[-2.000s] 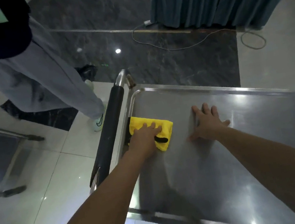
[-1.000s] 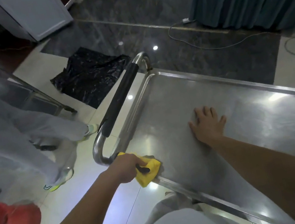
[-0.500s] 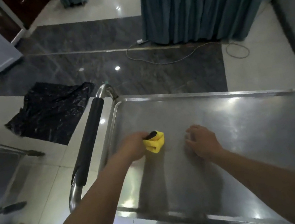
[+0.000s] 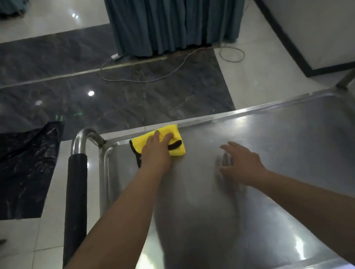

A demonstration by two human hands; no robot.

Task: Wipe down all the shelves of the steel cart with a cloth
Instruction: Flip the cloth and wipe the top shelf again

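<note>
A yellow cloth (image 4: pixel 174 140) with black edging lies folded on the top shelf (image 4: pixel 292 150) of a steel cart, pushed into the far left corner, touching the raised far rim. Its long axis runs left to right along that rim. The left hand (image 4: pixel 157 150) lies on top of it, fingers straight and spread flat, pressing it down onto the steel; the cloth shows past the fingertips and to both sides of the hand. The forearm reaches in from the near left, so the cloth lies straight ahead of the fingers, at full reach.

The right hand (image 4: pixel 241 162) is well apart from the cloth, to its right and nearer the person, around the middle of the shelf. Its fingers are relaxed and slightly spread, holding nothing; whether the fingertips touch the steel or hover just above it cannot be told.

The left hand is plainly the nearer one and does the wiping. With the rim ahead and the corner on the left, the open room lies to the right along the far edge and back toward the person. All that steel is bare. Lower shelves are hidden.

Just left of the shelf stands the black padded handle (image 4: pixel 75 205). On the floor beyond lie a black plastic sheet (image 4: pixel 11 169), a loose cable (image 4: pixel 162 76) and teal curtains (image 4: pixel 174 10).
</note>
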